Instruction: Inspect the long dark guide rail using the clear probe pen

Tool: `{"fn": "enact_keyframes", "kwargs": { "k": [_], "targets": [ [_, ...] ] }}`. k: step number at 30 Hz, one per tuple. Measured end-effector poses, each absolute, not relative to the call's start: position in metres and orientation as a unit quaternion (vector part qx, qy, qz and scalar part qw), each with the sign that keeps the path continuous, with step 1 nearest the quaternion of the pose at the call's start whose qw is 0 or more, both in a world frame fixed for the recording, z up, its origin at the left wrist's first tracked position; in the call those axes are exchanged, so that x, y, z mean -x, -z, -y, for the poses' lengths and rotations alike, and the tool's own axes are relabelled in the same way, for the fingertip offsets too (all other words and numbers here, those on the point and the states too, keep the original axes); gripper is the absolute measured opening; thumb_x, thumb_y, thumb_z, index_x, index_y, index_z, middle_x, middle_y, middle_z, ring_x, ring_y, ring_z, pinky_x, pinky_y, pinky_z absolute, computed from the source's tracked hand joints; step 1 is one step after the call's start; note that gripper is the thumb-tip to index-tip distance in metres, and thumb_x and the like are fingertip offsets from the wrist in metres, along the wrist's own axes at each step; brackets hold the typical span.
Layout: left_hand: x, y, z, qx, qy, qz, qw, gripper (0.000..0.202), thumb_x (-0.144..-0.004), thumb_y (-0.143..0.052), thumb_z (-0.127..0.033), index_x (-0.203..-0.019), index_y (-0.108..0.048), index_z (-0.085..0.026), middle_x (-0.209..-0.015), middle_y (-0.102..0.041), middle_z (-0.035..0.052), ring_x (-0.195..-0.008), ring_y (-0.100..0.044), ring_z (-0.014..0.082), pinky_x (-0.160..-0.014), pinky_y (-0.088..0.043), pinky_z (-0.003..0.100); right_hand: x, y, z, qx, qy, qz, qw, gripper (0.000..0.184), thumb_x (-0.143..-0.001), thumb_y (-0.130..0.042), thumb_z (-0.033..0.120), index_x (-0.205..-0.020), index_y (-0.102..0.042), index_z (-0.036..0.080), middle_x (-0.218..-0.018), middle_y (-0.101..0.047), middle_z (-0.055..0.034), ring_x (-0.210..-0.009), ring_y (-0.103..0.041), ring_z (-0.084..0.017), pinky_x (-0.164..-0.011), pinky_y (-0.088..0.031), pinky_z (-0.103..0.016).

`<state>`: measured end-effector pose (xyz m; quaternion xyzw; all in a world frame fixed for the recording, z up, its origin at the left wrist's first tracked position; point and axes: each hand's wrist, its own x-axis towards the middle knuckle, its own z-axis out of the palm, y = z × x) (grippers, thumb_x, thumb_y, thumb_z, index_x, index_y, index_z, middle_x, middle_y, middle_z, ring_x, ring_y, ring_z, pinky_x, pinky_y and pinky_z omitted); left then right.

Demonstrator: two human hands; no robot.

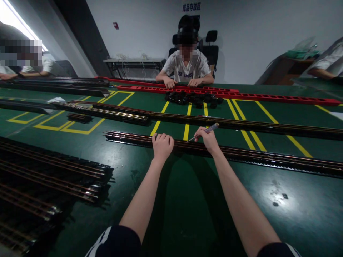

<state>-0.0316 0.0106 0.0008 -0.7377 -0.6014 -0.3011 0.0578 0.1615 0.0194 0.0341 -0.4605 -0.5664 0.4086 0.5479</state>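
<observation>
A long black rail with copper strips [254,157] lies across the green table in front of me. My left hand [162,145] rests on it with fingers curled down, pressing the rail. My right hand [208,140] is closed around a small screwdriver with a clear handle [207,129], its tip pointing left and down onto the rail between my hands.
A second long rail [241,124] lies beyond, then red rails [268,97] and a pile of small black parts [193,98]. A person in a white shirt [187,67] sits opposite, hands on a red rail. Stacked rails [53,178] fill the near left. Other people's arms show at both far sides.
</observation>
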Motion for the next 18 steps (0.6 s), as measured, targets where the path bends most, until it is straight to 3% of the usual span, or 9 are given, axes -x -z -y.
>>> {"fn": "enact_keyframes", "kwargs": {
  "k": [18],
  "targets": [
    [0.0316,-0.0022,-0.0104,0.738,0.300,0.603,0.047,0.036,-0.091,-0.035,-0.028,-0.079,-0.069,-0.021,-0.089,-0.071,0.0054,-0.089,-0.061,0.0222,-0.101,-0.030,0.045,-0.1656,-0.0290,-0.0236,0.458,-0.397,0.560,0.565,0.020,-0.066,-0.050,0.026,-0.047,-0.054,0.021,-0.043,-0.051,0.0022,-0.042,-0.049,-0.012,-0.051,-0.042,-0.028]
  ]
}}
